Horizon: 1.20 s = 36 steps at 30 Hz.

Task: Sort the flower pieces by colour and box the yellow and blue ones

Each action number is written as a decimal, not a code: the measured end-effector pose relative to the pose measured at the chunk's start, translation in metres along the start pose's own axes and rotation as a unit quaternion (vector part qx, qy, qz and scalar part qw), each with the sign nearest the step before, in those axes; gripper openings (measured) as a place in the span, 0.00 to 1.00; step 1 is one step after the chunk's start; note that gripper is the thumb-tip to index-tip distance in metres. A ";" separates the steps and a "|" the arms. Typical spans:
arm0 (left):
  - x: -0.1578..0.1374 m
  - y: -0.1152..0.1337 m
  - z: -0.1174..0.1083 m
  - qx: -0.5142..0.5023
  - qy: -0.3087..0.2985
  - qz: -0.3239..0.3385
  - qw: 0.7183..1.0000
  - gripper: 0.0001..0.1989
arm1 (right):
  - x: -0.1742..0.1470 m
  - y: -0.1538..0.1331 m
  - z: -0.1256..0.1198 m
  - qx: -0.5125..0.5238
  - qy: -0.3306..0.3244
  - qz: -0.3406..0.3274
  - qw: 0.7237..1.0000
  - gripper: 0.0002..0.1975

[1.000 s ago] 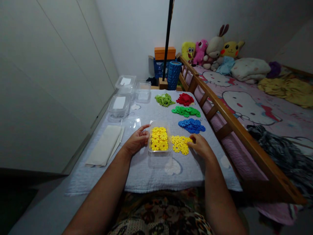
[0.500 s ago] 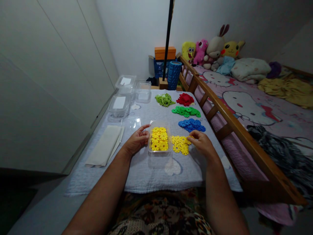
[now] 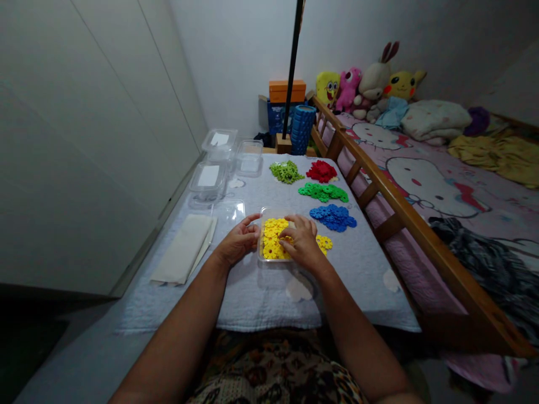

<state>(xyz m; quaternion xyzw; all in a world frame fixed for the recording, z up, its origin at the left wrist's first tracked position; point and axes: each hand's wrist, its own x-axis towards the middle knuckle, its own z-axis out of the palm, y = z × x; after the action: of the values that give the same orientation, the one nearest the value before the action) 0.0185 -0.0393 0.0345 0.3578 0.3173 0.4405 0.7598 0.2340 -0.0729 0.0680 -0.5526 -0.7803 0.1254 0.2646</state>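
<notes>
A clear plastic box (image 3: 275, 262) with several yellow flower-shaped pieces (image 3: 270, 241) in it stands near the front of the table. My left hand (image 3: 241, 241) grips its left wall, thumb and fingers at the rim. Over the box's right half, my right hand (image 3: 301, 241) has its fingers curled down, pinching a yellow flower-shaped piece close above the others. More yellow pieces (image 3: 324, 243) lie on the cloth right of the box, partly covered by my right hand. Behind them are piles of blue (image 3: 333, 217), green (image 3: 323, 192), red (image 3: 321, 171) and light green pieces (image 3: 286, 171).
Clear boxes (image 3: 208, 182) with white paper stand at the back left, beside another clear box (image 3: 249, 157). A transparent lid (image 3: 229, 212) and a folded beige cloth (image 3: 183, 249) lie left of my hand. A wooden bed rail (image 3: 391, 224) runs along the table's right side.
My right hand has moved left from the loose yellow pieces to above the box, carrying a yellow piece. My left hand stays on the box. The view has shifted slightly.
</notes>
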 end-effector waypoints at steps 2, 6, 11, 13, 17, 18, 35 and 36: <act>0.000 0.000 0.000 0.000 -0.003 0.001 1.000 0.36 | -0.001 0.003 0.003 -0.005 0.006 0.007 1.000 0.05; 0.000 0.001 0.000 0.003 -0.005 0.000 1.000 0.35 | -0.003 0.011 0.002 0.013 0.024 0.012 1.000 0.07; -0.001 0.002 0.002 0.007 0.003 -0.004 1.000 0.36 | -0.009 0.036 -0.014 0.052 0.055 0.049 0.996 0.10; -0.001 0.002 0.001 0.009 0.005 -0.006 1.000 0.36 | -0.015 0.054 -0.024 0.057 0.076 0.070 0.993 0.11; 0.000 0.000 0.000 0.008 0.000 -0.003 1.000 0.36 | -0.031 0.091 -0.040 0.022 0.074 0.136 0.988 0.10; 0.000 0.000 -0.001 0.007 -0.002 -0.003 1.000 0.36 | -0.036 0.098 -0.041 0.006 0.057 0.152 0.987 0.10; -0.001 0.001 0.001 0.010 0.003 -0.003 1.000 0.36 | -0.052 0.109 -0.041 -0.030 0.022 0.189 0.981 0.05; -0.001 0.001 0.001 0.010 0.003 -0.002 1.000 0.35 | -0.050 0.108 -0.042 -0.019 0.045 0.187 0.981 0.06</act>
<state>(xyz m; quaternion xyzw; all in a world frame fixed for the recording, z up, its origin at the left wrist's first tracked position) 0.0189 -0.0399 0.0363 0.3638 0.3248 0.4368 0.7559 0.3558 -0.0852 0.0367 -0.6987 -0.6529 0.1322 0.2609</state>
